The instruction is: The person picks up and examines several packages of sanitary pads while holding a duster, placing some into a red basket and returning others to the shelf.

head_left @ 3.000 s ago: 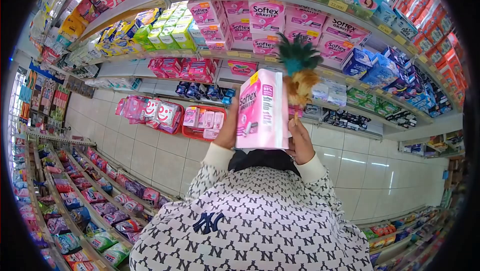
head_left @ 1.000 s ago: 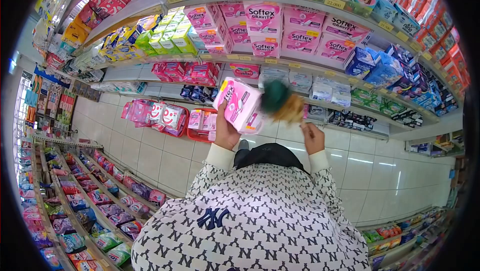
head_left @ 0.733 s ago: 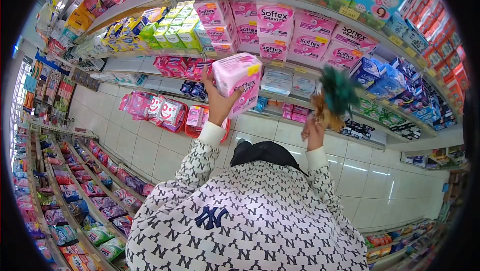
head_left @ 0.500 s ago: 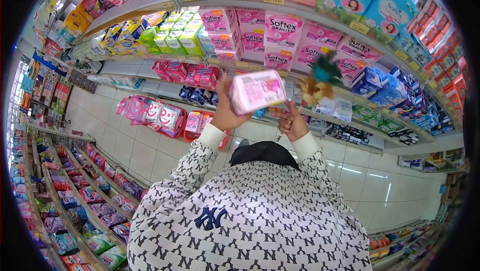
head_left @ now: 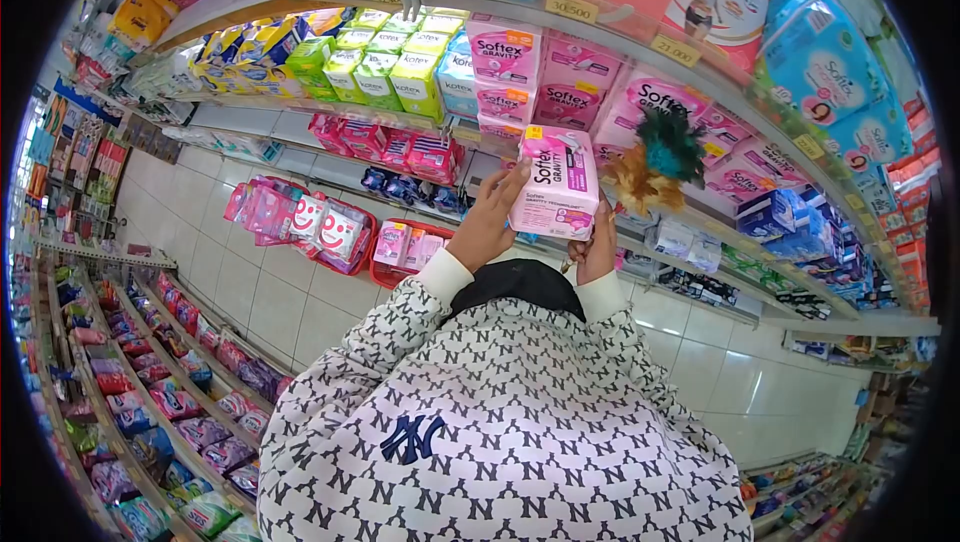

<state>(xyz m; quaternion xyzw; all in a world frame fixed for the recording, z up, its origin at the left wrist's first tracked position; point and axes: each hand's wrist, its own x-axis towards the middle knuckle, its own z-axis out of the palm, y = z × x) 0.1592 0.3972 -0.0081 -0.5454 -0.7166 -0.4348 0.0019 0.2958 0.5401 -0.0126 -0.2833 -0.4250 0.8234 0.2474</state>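
Note:
Upright before me, a pink-and-white pack of Softex Gravity sanitary pads [head_left: 556, 187] shows its printed front and a yellow tag at the top. My left hand [head_left: 488, 217] is closed on the pack's left side, fingers over the front edge. On the lower right, my right hand [head_left: 597, 247] touches the pack and also keeps the feather duster; most of its handle is hidden. The duster's green and tan feathers [head_left: 660, 162] stick out past the hand, in front of the shelf. Behind them stand similar pink Softex packs [head_left: 505, 57].
A price-tagged shelf edge [head_left: 620, 27] curves overhead. Green Kotex packs [head_left: 375, 72] stand left on the shelf below. On the tiled floor [head_left: 270, 292] sit red baskets [head_left: 375, 267] with pink packs. More stocked shelves [head_left: 150, 392] run along the left.
The pack has turned from its side to its front and moved right and slightly down. My right hand has come against it. The view has shifted, and the duster appears further right.

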